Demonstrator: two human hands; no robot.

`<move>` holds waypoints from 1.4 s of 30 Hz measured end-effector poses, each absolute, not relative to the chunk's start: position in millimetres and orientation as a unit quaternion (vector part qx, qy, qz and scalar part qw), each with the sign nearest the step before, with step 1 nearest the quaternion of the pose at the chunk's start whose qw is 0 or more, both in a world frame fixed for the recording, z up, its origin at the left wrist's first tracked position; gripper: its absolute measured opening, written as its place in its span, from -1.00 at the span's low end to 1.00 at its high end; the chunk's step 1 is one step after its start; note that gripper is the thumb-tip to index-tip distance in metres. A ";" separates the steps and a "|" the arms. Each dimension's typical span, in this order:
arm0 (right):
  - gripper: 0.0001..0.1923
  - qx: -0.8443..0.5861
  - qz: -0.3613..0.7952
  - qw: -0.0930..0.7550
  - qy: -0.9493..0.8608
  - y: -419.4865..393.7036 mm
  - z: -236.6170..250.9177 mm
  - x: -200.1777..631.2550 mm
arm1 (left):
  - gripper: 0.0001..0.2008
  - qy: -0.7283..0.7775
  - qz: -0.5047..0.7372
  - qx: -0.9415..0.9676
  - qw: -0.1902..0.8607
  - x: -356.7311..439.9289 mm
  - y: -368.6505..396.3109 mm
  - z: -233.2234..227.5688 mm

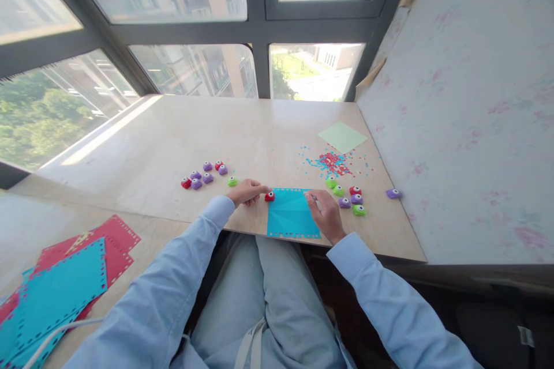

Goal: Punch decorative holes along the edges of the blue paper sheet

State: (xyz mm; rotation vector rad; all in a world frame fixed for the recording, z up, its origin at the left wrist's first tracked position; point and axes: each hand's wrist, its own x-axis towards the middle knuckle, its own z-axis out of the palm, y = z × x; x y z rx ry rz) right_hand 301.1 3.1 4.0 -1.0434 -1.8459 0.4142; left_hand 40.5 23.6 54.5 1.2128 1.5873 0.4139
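Note:
A square blue paper sheet (291,214) with punched holes along its edges lies at the table's front edge. My left hand (247,191) presses a small red paper punch (269,196) at the sheet's top left corner, index finger on it. My right hand (325,214) rests on the sheet's right edge and holds it flat.
Purple, red and green punches (204,174) lie in a group to the left, and more punches (348,199) to the right. Paper confetti (332,162) and a pale green sheet (342,136) lie farther back. Red and blue punched sheets (64,279) are stacked at lower left. A wall borders the right.

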 end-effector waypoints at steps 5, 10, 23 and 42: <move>-0.75 -0.466 0.207 0.489 -0.708 5.3 3.4 303.0 | -0.50 0.634 0.174 0.480 0.581 33.4 27.6 47.5; -0.74 -0.483 0.235 0.491 -0.686 6.0 2.2 304.0 | -0.49 0.619 0.187 0.453 0.613 29.6 30.0 45.7; -0.72 -0.472 0.249 0.468 -0.705 3.4 5.0 303.1 | -0.47 0.650 0.082 0.422 0.627 41.7 43.4 57.8; -0.79 -0.440 0.137 0.348 -0.817 6.4 -0.6 297.3 | -0.51 0.628 -0.034 0.495 0.599 48.2 80.7 63.5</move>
